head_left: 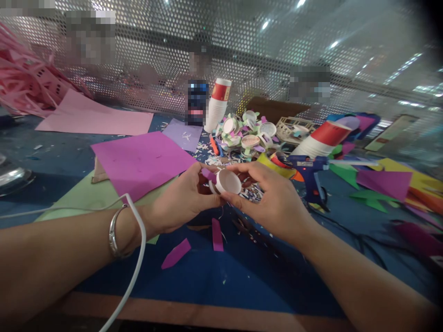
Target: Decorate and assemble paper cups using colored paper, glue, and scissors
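Between my two hands is a small white round piece (230, 182), like the cut-off bottom of a paper cup, tilted so its hollow side faces me. A purple paper strip (209, 174) sticks out from its left side. My left hand (187, 196) pinches the piece from the left, its fingertips partly hidden behind it. My right hand (270, 193) grips the rim from the right with thumb and fingers. Just below my hands, a magenta paper strip (217, 235) and a second, pointed magenta strip (176, 253) lie on the blue table (207, 281).
Magenta sheet (145, 159) and green sheet (72, 196) lie left. Behind my hands are a heap of small cup pieces (247, 133) and paper scraps. A blue glue gun (309, 177) and tilted cup stack (321, 138) stand right. A white cable (136, 258) crosses my left wrist.
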`<state>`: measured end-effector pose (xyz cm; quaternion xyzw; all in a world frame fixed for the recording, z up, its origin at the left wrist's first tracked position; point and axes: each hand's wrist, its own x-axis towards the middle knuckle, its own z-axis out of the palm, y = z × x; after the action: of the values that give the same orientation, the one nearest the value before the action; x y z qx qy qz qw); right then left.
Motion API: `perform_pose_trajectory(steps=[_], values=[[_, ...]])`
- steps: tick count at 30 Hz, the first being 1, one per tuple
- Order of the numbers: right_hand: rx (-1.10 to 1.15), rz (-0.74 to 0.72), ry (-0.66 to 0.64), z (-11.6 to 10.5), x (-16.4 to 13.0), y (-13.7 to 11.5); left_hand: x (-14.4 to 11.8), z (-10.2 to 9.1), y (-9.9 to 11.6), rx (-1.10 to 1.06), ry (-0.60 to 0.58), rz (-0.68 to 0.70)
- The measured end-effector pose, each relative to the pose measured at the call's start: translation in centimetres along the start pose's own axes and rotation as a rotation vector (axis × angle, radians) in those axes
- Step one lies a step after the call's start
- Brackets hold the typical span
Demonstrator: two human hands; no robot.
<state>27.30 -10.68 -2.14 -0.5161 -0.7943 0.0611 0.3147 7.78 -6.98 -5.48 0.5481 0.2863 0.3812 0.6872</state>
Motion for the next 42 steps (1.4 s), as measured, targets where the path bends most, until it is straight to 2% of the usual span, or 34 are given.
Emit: perform_pose_trajectory(steps=[13, 20, 25, 30, 34, 42], values=[[0.048, -0.027, -0.005, -0.3, 0.0, -0.3, -0.5, 0.4, 0.7, -0.065, 0.009, -0.014], [0.006, -0.083, -0.012, -0.7, 0.0, -0.2, -0.4, 0.2, 1.0, 0.012, -0.048, 0.004], [-0.015, -0.113, -0.016, -0.8, 0.0, -0.1, -0.5, 0.4, 1.2, -0.041, -0.093, 0.015], [-0.034, -0.143, -0.019, -0.8, 0.1, 0.3, -0.9, 0.8, 1.6, -0.074, -0.08, -0.009], [-0.048, -0.143, -0.025, -0.7, 0.0, 0.5, -1.1, 0.7, 1.2, -0.084, -0.092, -0.025], [-0.104, -0.166, -0.008, -0.5, -0.1, 0.5, -1.1, 0.4, 0.1, -0.004, -0.06, 0.03]])
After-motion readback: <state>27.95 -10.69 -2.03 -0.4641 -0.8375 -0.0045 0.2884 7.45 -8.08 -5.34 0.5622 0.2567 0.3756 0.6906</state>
